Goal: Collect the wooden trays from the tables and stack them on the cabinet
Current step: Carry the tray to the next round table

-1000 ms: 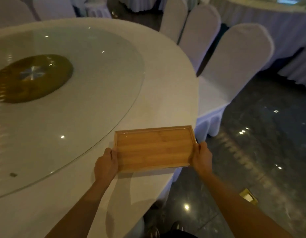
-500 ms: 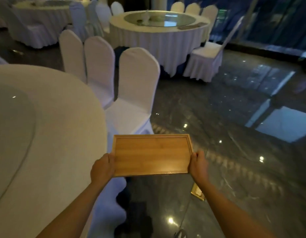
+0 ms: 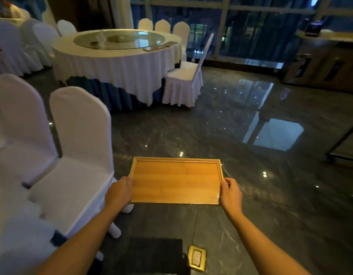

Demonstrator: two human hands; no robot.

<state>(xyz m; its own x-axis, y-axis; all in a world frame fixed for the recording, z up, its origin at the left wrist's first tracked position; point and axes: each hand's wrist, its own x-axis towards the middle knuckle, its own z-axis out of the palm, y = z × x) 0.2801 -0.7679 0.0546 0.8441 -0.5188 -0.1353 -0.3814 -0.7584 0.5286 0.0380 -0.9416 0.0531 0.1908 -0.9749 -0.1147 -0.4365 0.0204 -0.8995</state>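
Observation:
I hold a flat rectangular wooden tray (image 3: pixel 176 180) level in front of me, above the dark floor. My left hand (image 3: pixel 118 193) grips its left short edge and my right hand (image 3: pixel 230 193) grips its right short edge. Nothing lies on the tray. At the far right stands a wooden cabinet (image 3: pixel 322 68) with a pale top. On the round table (image 3: pixel 116 56) ahead, two more flat wooden trays (image 3: pixel 151 49) lie near its right rim.
White-covered chairs (image 3: pixel 78 147) stand close on my left. Another covered chair (image 3: pixel 188 76) sits to the right of the round table. A brass floor socket (image 3: pixel 197 258) sticks up near my feet. Glossy dark floor stretches toward the cabinet; a cart frame (image 3: pixel 344 147) is at right.
The view has turned right, away from the near table. The tray has come off that table and now hangs over the floor, both hands still on it. The cabinet has come into sight.

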